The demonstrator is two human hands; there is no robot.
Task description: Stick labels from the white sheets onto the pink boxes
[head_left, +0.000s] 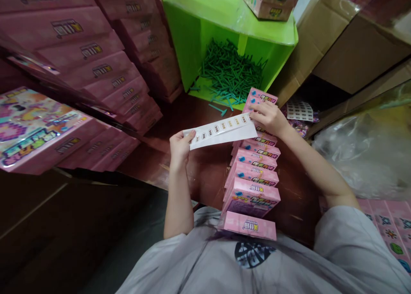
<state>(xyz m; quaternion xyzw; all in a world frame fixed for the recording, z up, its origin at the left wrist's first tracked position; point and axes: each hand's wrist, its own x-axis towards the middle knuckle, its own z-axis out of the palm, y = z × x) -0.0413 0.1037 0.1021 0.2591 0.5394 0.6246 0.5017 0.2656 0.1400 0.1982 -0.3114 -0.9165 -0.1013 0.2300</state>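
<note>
A white strip of oval stickers (223, 130) is stretched between my two hands above the brown table. Its left end is pinched between the thumb and fingers of my left hand (180, 146). My right hand (269, 117) has its fingers closed at the strip's right end, where one sticker is partly covered. Under the strip and my right hand runs a row of pink boxes (252, 193), standing close behind one another toward my body. The nearest pink box (250, 226) rests against my shirt.
Beyond the row, a bright green bin (189, 50) holds many small green T-shaped pieces (231, 69); a few lie on the table. Tall stacks of pink boxes (96, 50) stand left. On the right are cardboard boxes (308, 41), a sticker sheet (299, 111) and clear plastic bags (362, 148).
</note>
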